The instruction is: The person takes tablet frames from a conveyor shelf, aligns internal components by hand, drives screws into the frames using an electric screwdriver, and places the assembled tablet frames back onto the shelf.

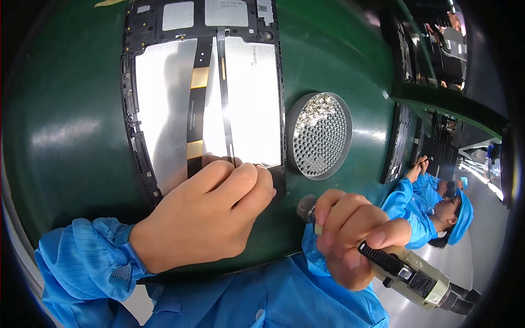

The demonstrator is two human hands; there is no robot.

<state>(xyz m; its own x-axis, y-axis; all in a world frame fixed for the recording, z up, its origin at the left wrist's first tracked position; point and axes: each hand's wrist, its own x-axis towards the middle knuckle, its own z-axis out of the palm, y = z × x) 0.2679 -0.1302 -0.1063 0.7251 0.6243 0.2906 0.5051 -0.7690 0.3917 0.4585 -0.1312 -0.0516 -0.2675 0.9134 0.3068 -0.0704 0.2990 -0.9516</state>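
An opened tablet [164,109] with a black frame and shiny silver panel lies on the green bench. A black flat ribbon cable [196,109] with gold patches runs down it, beside a thinner strip [224,93]. My left hand [210,208] rests over the tablet's near end, fingers pinched together; whatever sits between the fingertips is hidden. My right hand [355,235] is wrapped around a pale electric screwdriver [424,279] with a black lever, its tip end angled left toward the tablet. A round grey dish [349,136] with small shiny screws in a holed plate stands right of the tablet.
Black tablet-like panels [396,145] stand at the right of the green bench [71,126]. A green rail [451,101] crosses above them. Further right, people in blue [418,202] sit at work. A yellowish scrap [109,3] lies at the far left.
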